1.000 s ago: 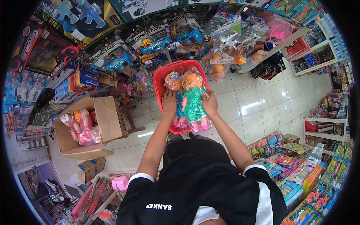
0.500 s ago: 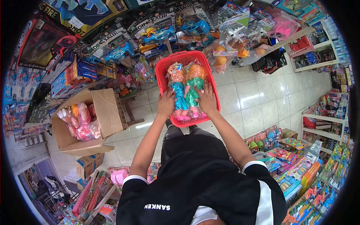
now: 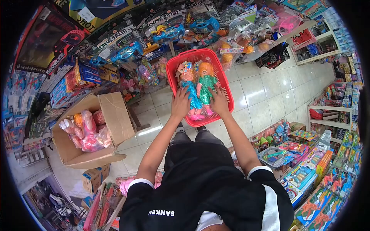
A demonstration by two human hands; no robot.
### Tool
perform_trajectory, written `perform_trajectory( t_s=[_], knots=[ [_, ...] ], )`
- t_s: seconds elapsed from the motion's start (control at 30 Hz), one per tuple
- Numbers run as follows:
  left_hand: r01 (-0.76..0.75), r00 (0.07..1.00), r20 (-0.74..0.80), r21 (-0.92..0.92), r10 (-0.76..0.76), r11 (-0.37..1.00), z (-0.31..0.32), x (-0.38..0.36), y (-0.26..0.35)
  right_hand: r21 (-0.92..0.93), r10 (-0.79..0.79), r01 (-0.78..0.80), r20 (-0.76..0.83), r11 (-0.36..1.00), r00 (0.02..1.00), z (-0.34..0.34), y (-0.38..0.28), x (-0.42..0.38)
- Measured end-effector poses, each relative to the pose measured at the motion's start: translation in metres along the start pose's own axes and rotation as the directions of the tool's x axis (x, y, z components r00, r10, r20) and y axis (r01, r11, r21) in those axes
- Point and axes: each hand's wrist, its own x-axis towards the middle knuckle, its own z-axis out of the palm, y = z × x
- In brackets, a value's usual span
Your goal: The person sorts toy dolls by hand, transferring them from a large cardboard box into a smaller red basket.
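Note:
Two plastic-wrapped dolls lie side by side in a red plastic basket (image 3: pixel 226 79). The left doll (image 3: pixel 195 100) wears shiny blue, and the right doll (image 3: pixel 208 82) has orange hair and shiny green clothes. Both have pink feet toward me. My left hand (image 3: pixel 181 103) rests with fingers spread on the blue doll's left side. On the green doll's right side, my right hand (image 3: pixel 219 101) lies with its fingers stretched out. Neither hand is wrapped around a doll.
An open cardboard box (image 3: pixel 115 119) with several wrapped pink dolls (image 3: pixel 90 129) stands at left. Packaged toys (image 3: pixel 167 32) hang along the far side. Boxed toys (image 3: pixel 296 181) are stacked at right, near white shelves (image 3: pixel 331 121). Tiled floor (image 3: pixel 266 96) surrounds the basket.
The view has shifted, and the basket with the dolls appears slightly farther right and turned. My left hand lies further over the blue doll; my right hand sits nearer the green doll's outer edge.

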Motion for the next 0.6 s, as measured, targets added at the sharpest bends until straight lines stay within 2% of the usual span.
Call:
perform_trajectory(
  t_s=[0.07,0.13,0.17,0.2,0.27,0.3,0.37,0.4,0.43,0.47,0.5,0.53,0.57,0.6],
  knots=[
    [-0.091,0.971,-0.237,-0.193,0.044,0.977,-0.013,-0.013,0.003,0.122,-0.01,0.031,-0.166,0.992,0.986,-0.008,-0.012,-0.017],
    [-0.13,0.954,-0.295,-0.243,0.055,0.961,-0.014,-0.034,-0.006,0.26,0.014,0.084,-0.353,0.962,0.936,-0.02,-0.033,-0.04],
    [-0.158,0.938,-0.343,-0.289,0.052,0.944,-0.011,-0.047,-0.014,0.202,0.031,0.056,-0.405,0.978,0.914,-0.022,-0.039,-0.055],
    [-0.168,0.937,-0.345,-0.29,0.061,0.942,-0.004,-0.061,-0.022,0.146,0.046,0.023,-0.454,0.989,0.89,-0.023,-0.043,-0.072],
    [-0.07,0.979,-0.204,-0.252,0.018,0.965,0.016,-0.087,-0.046,0.245,0.22,-0.119,-0.445,0.962,0.868,-0.01,-0.046,-0.106],
    [-0.09,0.978,-0.206,-0.247,0.039,0.965,0.025,-0.096,-0.058,0.247,0.23,-0.126,-0.46,0.961,0.858,-0.001,-0.047,-0.119],
    [0.018,1.0,0.007,-0.281,-0.016,0.959,0.048,-0.124,-0.076,0.314,0.477,-0.379,-0.349,0.871,0.807,0.015,-0.047,-0.152],
    [0.067,0.989,0.145,-0.257,-0.03,0.964,0.063,-0.142,-0.087,0.312,0.486,-0.39,-0.347,0.866,0.802,0.026,-0.041,-0.172],
    [0.106,0.96,0.276,-0.224,-0.042,0.969,0.076,-0.159,-0.1,0.327,0.5,-0.411,-0.266,0.851,0.824,0.043,-0.03,-0.192],
    [0.183,0.888,0.451,-0.16,-0.093,0.97,0.084,-0.174,-0.11,0.342,0.508,-0.429,-0.187,0.836,0.841,0.064,-0.016,-0.212],
    [0.245,0.783,0.605,-0.081,-0.148,0.966,0.092,-0.19,-0.122,0.262,0.455,-0.424,-0.07,0.867,0.888,0.093,0.011,-0.244],
    [0.329,0.7,0.682,-0.046,-0.211,0.943,0.129,-0.214,-0.15,0.18,0.402,-0.405,0.056,0.896,0.914,0.113,0.034,-0.278],
    [0.409,0.605,0.75,-0.004,-0.268,0.912,0.158,-0.237,-0.174,0.074,0.432,-0.459,0.23,0.885,0.872,0.116,0.04,-0.305],
    [0.412,0.544,0.79,0.042,-0.283,0.91,0.158,-0.254,-0.183,-0.039,0.464,-0.489,0.392,0.871,0.794,0.119,0.048,-0.331]
  ],
)
